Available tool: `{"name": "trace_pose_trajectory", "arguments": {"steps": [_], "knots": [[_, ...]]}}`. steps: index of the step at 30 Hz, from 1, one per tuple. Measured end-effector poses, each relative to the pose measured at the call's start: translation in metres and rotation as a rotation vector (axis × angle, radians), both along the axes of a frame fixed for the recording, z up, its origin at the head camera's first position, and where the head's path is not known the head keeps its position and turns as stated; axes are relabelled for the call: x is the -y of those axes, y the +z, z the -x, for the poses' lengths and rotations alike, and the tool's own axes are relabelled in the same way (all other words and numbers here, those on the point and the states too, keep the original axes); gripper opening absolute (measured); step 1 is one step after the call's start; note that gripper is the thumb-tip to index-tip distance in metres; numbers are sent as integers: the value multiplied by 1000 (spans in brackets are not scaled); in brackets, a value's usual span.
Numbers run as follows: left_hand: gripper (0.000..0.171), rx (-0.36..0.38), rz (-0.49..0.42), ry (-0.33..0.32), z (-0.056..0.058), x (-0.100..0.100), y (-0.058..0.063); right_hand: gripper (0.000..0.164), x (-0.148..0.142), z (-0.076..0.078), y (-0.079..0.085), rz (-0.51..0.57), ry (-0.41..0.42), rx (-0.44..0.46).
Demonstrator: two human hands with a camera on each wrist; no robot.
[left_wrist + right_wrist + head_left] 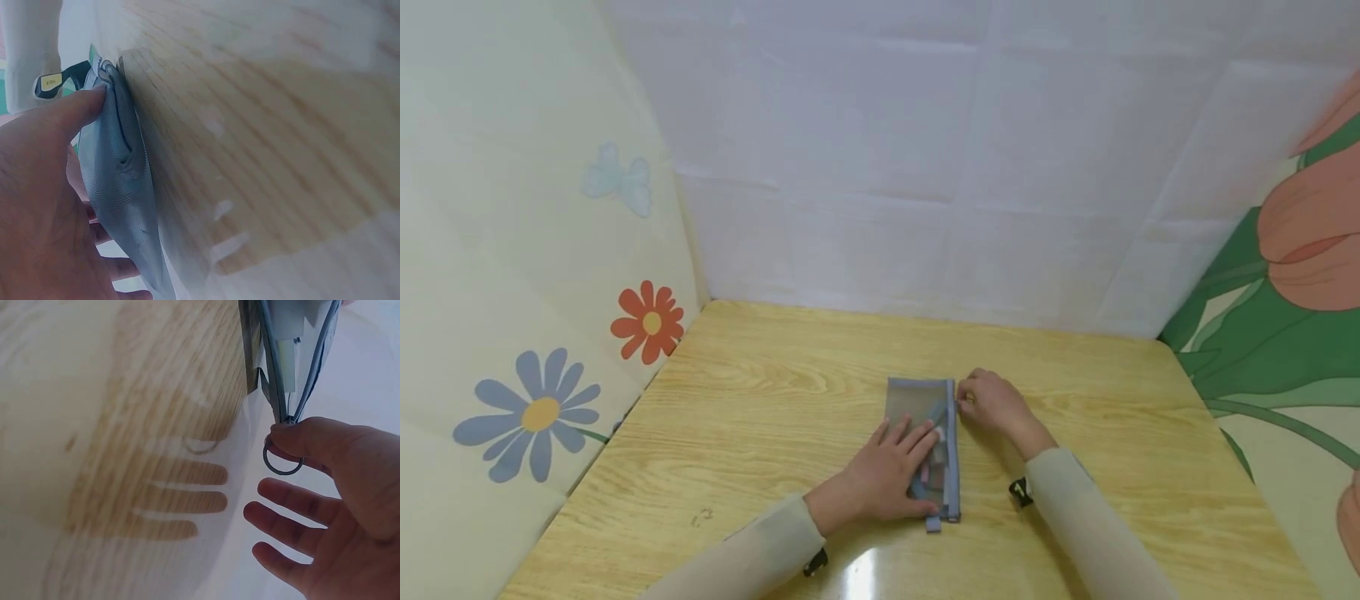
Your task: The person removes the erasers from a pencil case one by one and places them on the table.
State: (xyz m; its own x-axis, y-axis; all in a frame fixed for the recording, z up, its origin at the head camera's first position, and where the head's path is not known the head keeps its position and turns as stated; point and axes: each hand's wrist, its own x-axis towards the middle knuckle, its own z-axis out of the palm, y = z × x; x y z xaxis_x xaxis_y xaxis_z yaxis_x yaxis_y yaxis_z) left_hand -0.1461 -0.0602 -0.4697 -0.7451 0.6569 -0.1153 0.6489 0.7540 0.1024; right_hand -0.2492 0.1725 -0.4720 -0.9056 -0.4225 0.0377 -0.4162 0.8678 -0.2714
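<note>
A grey-blue mesh zip pouch (917, 396) lies on the wooden table, its zipper (952, 450) along the right side. Small items, among them a whitish block (287, 362), show inside. My left hand (886, 475) is spread over the pouch, fingers across the mesh and thumb near the bottom edge. At the upper end of the zipper, my right hand (996, 404) pinches the zipper pull between thumb and index finger. Its ring (282, 474) sticks out below the pinch, and the other fingers are held apart. Beyond the slider, the zipper's two sides part in a V.
A small fabric tab (933, 525) sticks out at the pouch's lower end. The wooden table (760, 400) is glossy and meets a white sheet (880, 167) at the back. Flower-print sheets stand at the left (497, 275) and right (1292, 350).
</note>
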Motion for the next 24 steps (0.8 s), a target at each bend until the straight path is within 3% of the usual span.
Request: {"name": "trace_pose_trajectory", "arguments": {"steps": [24], "knots": [[102, -5, -24, -2, 3, -1, -7, 8, -2, 16, -3, -9, -21, -22]]}}
